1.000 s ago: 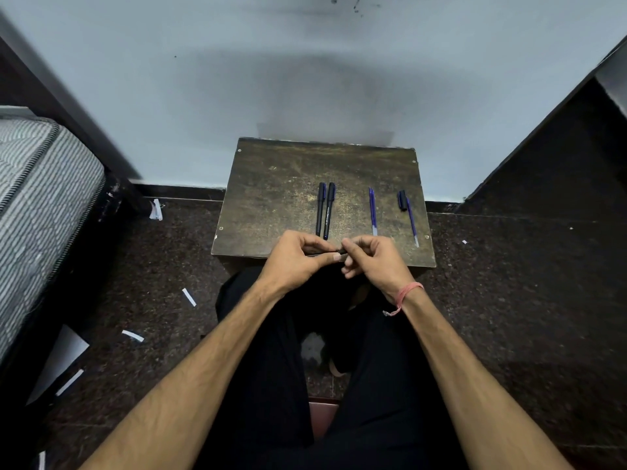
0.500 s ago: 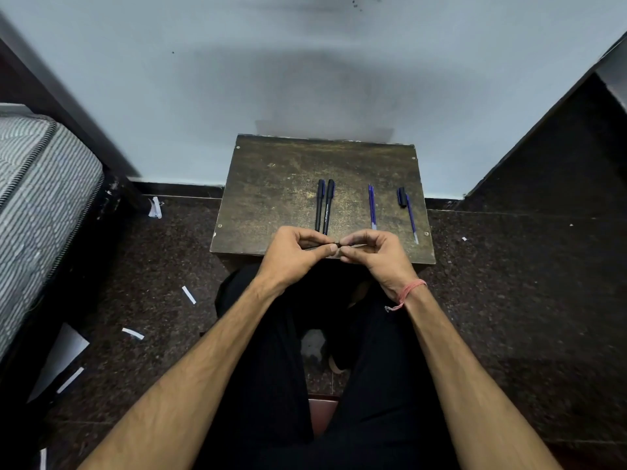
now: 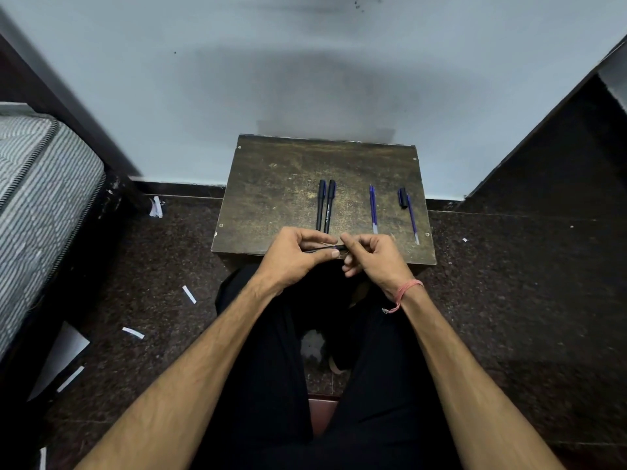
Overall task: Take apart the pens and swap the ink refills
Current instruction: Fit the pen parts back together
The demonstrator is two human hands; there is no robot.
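A black pen [image 3: 324, 248] lay crosswise over the tabletop's [image 3: 271, 198] near edge, gripped in the curled fingers of the left hand [image 3: 298, 256] while the right hand [image 3: 369, 256] pinched its tip. Behind the hands lay two black pens [image 3: 325, 205] side by side, a blue refill [image 3: 373, 208], then a black cap [image 3: 402, 197] touching a second refill [image 3: 412, 220]. Paper scraps [image 3: 133, 333] littered the floor [image 3: 509, 283] beside a mattress [image 3: 37, 198].
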